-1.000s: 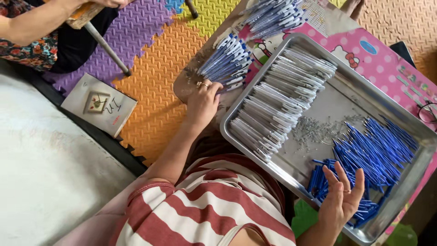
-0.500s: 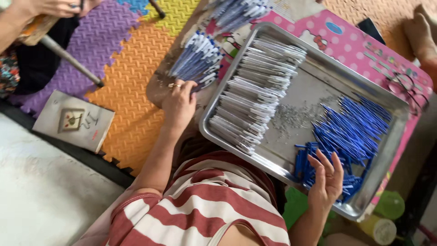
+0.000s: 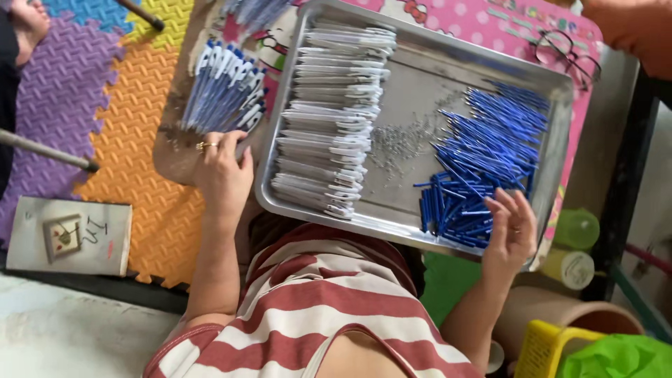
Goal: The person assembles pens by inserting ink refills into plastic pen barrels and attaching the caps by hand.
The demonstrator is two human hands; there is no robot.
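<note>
Foam floor mats (image 3: 133, 105) in purple, orange and yellow interlock under a low pink table (image 3: 490, 28) with a cartoon print, and on that table sits a shallow metal tray (image 3: 413, 91). At the tray's right end lies a heap of blue pen refills (image 3: 483, 168), thin sticks whose long axes run mostly from the lower left up to the upper right of the view, though several near the bottom lie crosswise or point straight up the frame. The right hand (image 3: 512, 234) rests at the lower edge of that heap with fingers spread wide and fingertips on the sticks — nothing is gripped in it. In the tray's middle a scatter of tiny metal springs (image 3: 402, 140) covers the bare steel. To the left, white pen barrels (image 3: 332, 119) are stacked in neat rows, each lying across the tray's width, left to right in the view. Beyond the tray's left rim, a fanned bundle of assembled blue-and-white pens (image 3: 227, 91) lies on the table's worn edge, its ends spreading upward. The left hand (image 3: 224, 175), a ring on one finger, rests just below that bundle with fingers loosely curled — whether it holds anything I cannot tell. Eyeglasses (image 3: 567, 52) lie on the table's far corner. A small booklet (image 3: 70, 234) lies on the floor at left; a yellow basket (image 3: 542, 346) and green-capped bottles (image 3: 577, 245) stand at lower right.
</note>
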